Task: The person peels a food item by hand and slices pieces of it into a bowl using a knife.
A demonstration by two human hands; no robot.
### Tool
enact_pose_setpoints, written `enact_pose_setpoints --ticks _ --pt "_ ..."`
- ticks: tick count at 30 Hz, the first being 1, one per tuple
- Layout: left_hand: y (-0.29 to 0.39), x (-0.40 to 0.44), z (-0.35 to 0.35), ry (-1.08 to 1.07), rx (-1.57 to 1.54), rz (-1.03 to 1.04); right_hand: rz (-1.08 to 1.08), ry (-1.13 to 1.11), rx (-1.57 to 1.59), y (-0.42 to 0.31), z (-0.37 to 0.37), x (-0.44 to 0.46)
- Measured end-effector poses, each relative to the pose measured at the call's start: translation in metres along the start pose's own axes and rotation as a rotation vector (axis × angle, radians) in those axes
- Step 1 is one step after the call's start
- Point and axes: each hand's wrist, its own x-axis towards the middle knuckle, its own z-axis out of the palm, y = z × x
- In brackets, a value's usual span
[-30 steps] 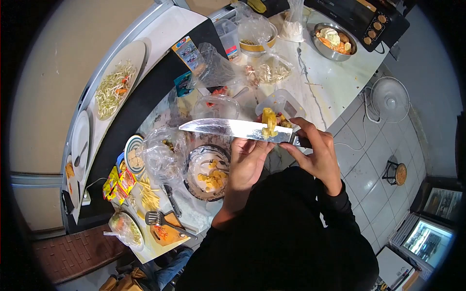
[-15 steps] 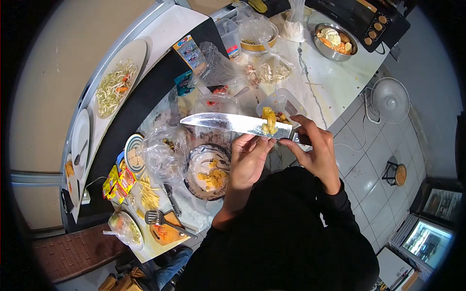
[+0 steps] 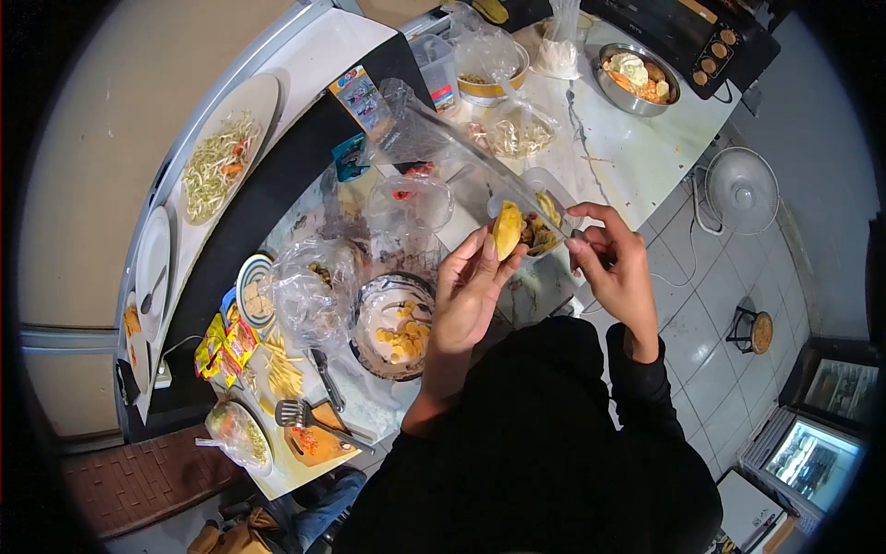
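A yellow piece of food (image 3: 507, 230) is pinched between the thumb and fingers of my left hand (image 3: 468, 294). My right hand (image 3: 616, 268) grips the handle of a large knife (image 3: 489, 162), whose blade slants up and to the left, its far end over the plastic bags. More yellow food lies against the blade near the handle. Below the blade is a clear plastic container (image 3: 543, 242) with dark and yellow pieces inside. Left of my left hand, a round pan (image 3: 367, 349) holds white matter and yellow slices.
A clear bag (image 3: 309, 309) and a clear lidded tub (image 3: 425, 210) lie left of my hands. A spatula (image 3: 293, 415) rests over an orange board (image 3: 325, 451). A steel bowl (image 3: 637, 106) stands at the back right. Someone's jeans-covered leg (image 3: 328, 510) shows below.
The knife has swung from nearly level to a steep slant, its tip rising away. My left hand now holds a yellow piece up beside the blade; before, it was under the blade.
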Motion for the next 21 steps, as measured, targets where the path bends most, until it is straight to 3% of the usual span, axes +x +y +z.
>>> enact_pose_setpoints --ticks 8,10,21 --pt "-0.006 0.007 -0.012 0.038 -0.074 0.015 0.074 -0.033 0.017 0.012 0.002 0.002" --pt "-0.006 0.009 -0.011 0.035 -0.071 0.003 0.218 -0.108 0.118 0.013 0.004 0.001" --pt "-0.009 0.015 -0.007 0.092 0.217 0.061 0.490 -0.140 0.480 0.041 0.009 -0.004"
